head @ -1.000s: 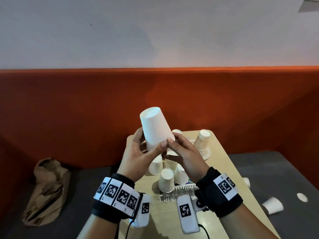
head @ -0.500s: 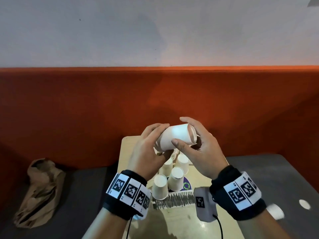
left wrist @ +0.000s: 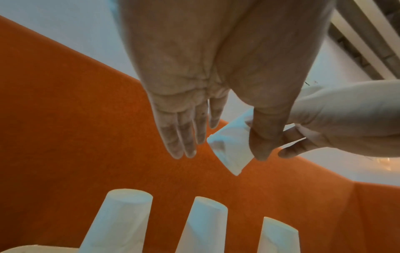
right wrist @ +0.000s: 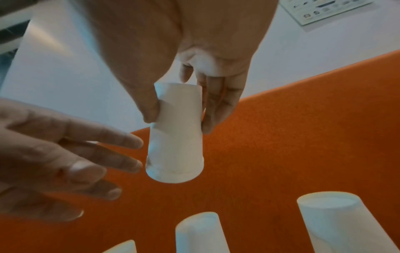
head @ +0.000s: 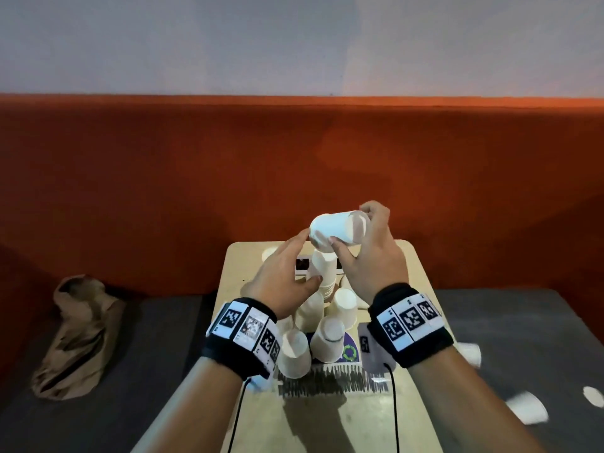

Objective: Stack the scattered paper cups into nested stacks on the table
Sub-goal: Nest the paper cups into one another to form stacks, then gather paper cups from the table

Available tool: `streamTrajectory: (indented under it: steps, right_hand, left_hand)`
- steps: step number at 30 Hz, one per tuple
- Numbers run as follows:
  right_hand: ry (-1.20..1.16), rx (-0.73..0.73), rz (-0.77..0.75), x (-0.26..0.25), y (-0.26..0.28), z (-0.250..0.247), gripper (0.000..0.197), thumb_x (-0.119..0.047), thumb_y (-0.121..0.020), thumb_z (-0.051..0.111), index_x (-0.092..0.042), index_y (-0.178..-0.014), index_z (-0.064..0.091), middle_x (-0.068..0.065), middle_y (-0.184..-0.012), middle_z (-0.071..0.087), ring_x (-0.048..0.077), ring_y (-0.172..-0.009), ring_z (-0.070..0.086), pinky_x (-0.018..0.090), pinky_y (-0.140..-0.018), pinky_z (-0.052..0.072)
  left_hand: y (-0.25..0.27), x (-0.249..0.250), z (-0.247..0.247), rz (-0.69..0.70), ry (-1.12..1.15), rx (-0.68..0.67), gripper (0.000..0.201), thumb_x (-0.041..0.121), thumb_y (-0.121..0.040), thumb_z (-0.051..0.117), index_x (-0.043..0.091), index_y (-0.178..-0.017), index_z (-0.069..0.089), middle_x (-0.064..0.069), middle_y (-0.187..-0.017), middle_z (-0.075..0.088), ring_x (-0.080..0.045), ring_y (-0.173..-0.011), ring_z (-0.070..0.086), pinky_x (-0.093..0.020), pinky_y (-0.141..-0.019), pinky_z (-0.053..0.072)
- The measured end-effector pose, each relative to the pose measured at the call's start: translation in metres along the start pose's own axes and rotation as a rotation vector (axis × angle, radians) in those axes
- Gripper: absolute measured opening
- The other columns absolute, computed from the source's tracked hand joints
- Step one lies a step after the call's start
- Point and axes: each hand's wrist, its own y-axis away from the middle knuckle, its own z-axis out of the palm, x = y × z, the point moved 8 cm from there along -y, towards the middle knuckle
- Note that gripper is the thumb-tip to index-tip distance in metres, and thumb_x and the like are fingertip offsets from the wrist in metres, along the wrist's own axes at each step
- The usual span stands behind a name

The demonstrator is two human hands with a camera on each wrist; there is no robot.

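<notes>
My right hand [head: 354, 228] grips a white paper cup [head: 336, 228] lying on its side in the air, thumb under it and fingers over its narrow end. The right wrist view shows the same cup [right wrist: 176, 145] with its wide rim pointing away from the palm. My left hand [head: 294, 266] is open just left of the cup, fingers straight and spread, holding nothing. Directly below stands a nested stack of cups [head: 323, 276] on the wooden table [head: 327, 420]. Several single cups [head: 294, 354] stand upside down nearer to me.
Cups [head: 529, 410] lie on the dark floor at the right, near a white disc [head: 593, 395]. A crumpled brown paper bag [head: 75, 331] sits at the left. An orange padded wall [head: 163, 191] runs behind the table. Cables hang from both wristbands.
The cup went from upside down to lying sideways. My left hand has let go of it and opened; my right hand alone now holds it, over the stack.
</notes>
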Motion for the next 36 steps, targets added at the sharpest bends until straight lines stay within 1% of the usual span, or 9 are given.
streamTrajectory:
  steps: [2, 5, 8, 12, 17, 22, 27, 32, 36]
  right_hand:
    - [0.057, -0.048, -0.006, 0.008, -0.007, 0.015, 0.046, -0.038, -0.089, 0.068, -0.021, -0.121, 0.039, -0.004, -0.117, 0.056, 0.027, -0.085, 0.062, 0.029, -0.063, 0.038]
    - [0.126, -0.128, -0.023, 0.019, -0.015, 0.037, 0.041, -0.041, -0.09, 0.066, -0.021, -0.118, 0.043, -0.002, -0.115, 0.055, 0.029, -0.081, 0.062, 0.031, -0.062, 0.039]
    - [0.176, -0.208, -0.024, 0.03, -0.019, 0.057, 0.038, -0.039, -0.091, 0.066, -0.023, -0.117, 0.042, -0.001, -0.115, 0.052, 0.032, -0.079, 0.063, 0.033, -0.063, 0.042]
    - [0.212, -0.312, -0.014, 0.04, -0.02, 0.077, 0.036, -0.036, -0.093, 0.064, -0.024, -0.12, 0.043, -0.001, -0.121, 0.05, 0.032, -0.089, 0.062, 0.034, -0.069, 0.043]
    - [0.234, -0.383, -0.04, 0.044, -0.017, 0.098, 0.034, -0.031, -0.092, 0.063, -0.02, -0.119, 0.044, 0.002, -0.123, 0.05, 0.034, -0.089, 0.063, 0.035, -0.069, 0.043]
    - [0.247, -0.442, -0.005, 0.054, -0.015, 0.115, 0.031, -0.032, -0.095, 0.059, -0.019, -0.119, 0.043, 0.002, -0.129, 0.049, 0.035, -0.09, 0.064, 0.036, -0.066, 0.044]
    - [0.256, -0.46, 0.054, 0.061, -0.01, 0.121, 0.032, -0.033, -0.093, 0.057, -0.023, -0.119, 0.042, -0.001, -0.133, 0.047, 0.036, -0.092, 0.065, 0.042, -0.072, 0.052]
    - [0.265, -0.469, 0.049, 0.061, -0.008, 0.116, 0.035, -0.033, -0.092, 0.057, -0.026, -0.125, 0.045, -0.002, -0.143, 0.041, 0.032, -0.104, 0.063, 0.04, -0.08, 0.053]
    - [0.295, -0.464, 0.04, 0.06, -0.002, 0.103, 0.041, -0.034, -0.092, 0.059, -0.026, -0.13, 0.049, -0.003, -0.151, 0.035, 0.028, -0.118, 0.057, 0.037, -0.091, 0.047]
  left_hand:
    - [-0.007, -0.007, 0.008, -0.021, 0.002, -0.023, 0.085, 0.035, -0.084, 0.07, 0.031, -0.154, 0.021, 0.012, -0.156, 0.034, -0.009, -0.14, 0.036, -0.037, -0.114, 0.035]
    - [-0.012, -0.015, 0.016, -0.06, 0.021, -0.054, 0.083, 0.03, -0.085, 0.071, 0.026, -0.154, 0.024, 0.007, -0.154, 0.038, -0.011, -0.139, 0.037, -0.029, -0.113, 0.032]
    - [-0.014, -0.024, 0.025, -0.092, 0.005, -0.086, 0.08, 0.03, -0.086, 0.07, 0.028, -0.153, 0.025, 0.006, -0.146, 0.045, -0.011, -0.131, 0.043, -0.019, -0.097, 0.033]
    - [-0.018, -0.036, 0.038, -0.133, 0.014, -0.115, 0.078, 0.027, -0.087, 0.069, 0.031, -0.152, 0.026, 0.006, -0.142, 0.049, -0.004, -0.117, 0.048, -0.008, -0.082, 0.027]
    - [-0.02, -0.047, 0.056, -0.186, 0.021, -0.175, 0.079, 0.024, -0.088, 0.065, 0.027, -0.154, 0.023, 0.003, -0.146, 0.049, -0.012, -0.13, 0.046, -0.014, -0.093, 0.031]
    - [-0.022, -0.056, 0.065, -0.225, 0.013, -0.202, 0.078, 0.025, -0.088, 0.062, 0.027, -0.155, 0.022, 0.001, -0.127, 0.062, -0.016, -0.111, 0.057, -0.023, -0.088, 0.044]
    - [-0.024, -0.062, 0.075, -0.234, 0.021, -0.24, 0.08, 0.025, -0.085, 0.062, 0.028, -0.155, 0.023, 0.001, -0.112, 0.065, -0.018, -0.1, 0.059, -0.032, -0.086, 0.051]
    - [-0.021, -0.058, 0.073, -0.203, 0.03, -0.228, 0.074, 0.027, -0.084, 0.06, 0.031, -0.151, 0.03, 0.006, -0.112, 0.065, -0.015, -0.1, 0.06, -0.028, -0.084, 0.05]
    - [-0.009, -0.044, 0.056, -0.17, 0.041, -0.165, 0.057, 0.015, -0.089, 0.061, 0.024, -0.143, 0.045, 0.014, -0.094, 0.06, -0.007, -0.09, 0.053, -0.015, -0.073, 0.037]
